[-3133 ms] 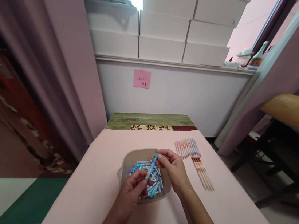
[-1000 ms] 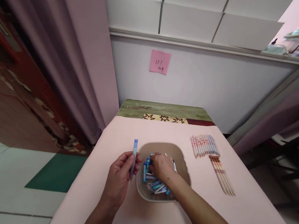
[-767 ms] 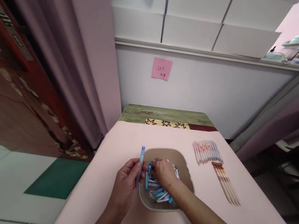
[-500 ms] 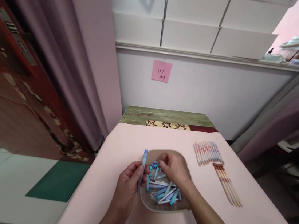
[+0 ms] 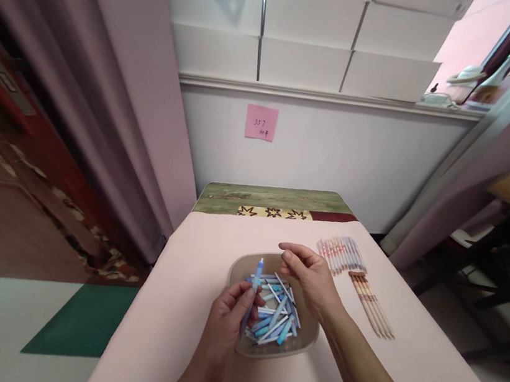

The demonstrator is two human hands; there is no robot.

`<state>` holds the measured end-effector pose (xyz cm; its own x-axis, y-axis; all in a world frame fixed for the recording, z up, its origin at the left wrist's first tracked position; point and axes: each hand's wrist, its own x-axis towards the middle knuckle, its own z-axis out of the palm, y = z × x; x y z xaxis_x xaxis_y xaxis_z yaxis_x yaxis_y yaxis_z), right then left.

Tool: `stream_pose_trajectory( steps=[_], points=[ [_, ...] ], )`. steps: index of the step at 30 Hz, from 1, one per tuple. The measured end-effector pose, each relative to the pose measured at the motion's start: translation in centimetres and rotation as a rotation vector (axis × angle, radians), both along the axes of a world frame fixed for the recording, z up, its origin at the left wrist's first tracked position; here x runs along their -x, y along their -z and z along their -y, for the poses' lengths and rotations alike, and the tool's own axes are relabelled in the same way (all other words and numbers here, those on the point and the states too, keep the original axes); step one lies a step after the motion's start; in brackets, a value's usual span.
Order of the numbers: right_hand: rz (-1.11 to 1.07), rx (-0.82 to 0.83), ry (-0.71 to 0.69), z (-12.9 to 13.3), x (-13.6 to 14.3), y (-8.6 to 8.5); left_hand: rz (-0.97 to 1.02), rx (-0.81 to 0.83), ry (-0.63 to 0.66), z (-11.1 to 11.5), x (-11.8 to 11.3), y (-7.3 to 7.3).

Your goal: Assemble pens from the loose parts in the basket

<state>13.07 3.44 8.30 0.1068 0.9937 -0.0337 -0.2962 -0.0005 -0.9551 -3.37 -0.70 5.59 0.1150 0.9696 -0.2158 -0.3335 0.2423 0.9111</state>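
Observation:
My left hand (image 5: 230,313) is closed around a light-blue pen (image 5: 258,274). The pen stands nearly upright at the left side of a grey-beige bin (image 5: 305,342), and its upper end shows a small pale tip. Inside the bin lie loose blue pen parts (image 5: 276,319), among them tubes and thin white refills (image 5: 292,309). My right hand (image 5: 307,276) hovers above the bin's far right rim, thumb and forefinger brought together. Whatever is between those fingertips is too small to make out.
To the right lie a row of pens (image 5: 343,254) and a brown-topped bundle of pens (image 5: 372,303) on the pink tabletop (image 5: 165,304). A green patterned strip (image 5: 277,197) runs along the back edge, by a wall with a pink note (image 5: 261,122).
My right hand has risen out of the bin to above its far right rim. A pale tip now shows on the pen in my left hand. The camera view has shifted slightly.

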Motion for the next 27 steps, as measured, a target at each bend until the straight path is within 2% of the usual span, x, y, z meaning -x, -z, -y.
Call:
stream_pose_trajectory(
  steps=[8,18,21,24,27],
  points=[
    [-0.046,0.047,-0.111,1.0,-1.0,-0.6,-0.014,0.002,0.052,0.3,-1.3,0.1],
    [-0.102,0.058,-0.035,1.1,-1.3,0.1,-0.023,-0.023,0.058,0.9,-1.9,-0.1],
    [-0.103,0.053,-0.064,1.3,-1.4,-0.1,-0.034,-0.035,0.064,0.9,-2.0,0.0],
    [-0.036,-0.001,-0.098,1.4,-1.6,-0.4,-0.046,-0.038,0.062,1.0,-2.2,0.1],
    [0.004,-0.059,-0.057,1.5,-1.6,-0.7,-0.047,-0.034,0.054,1.2,-2.3,0.2]
  ],
)
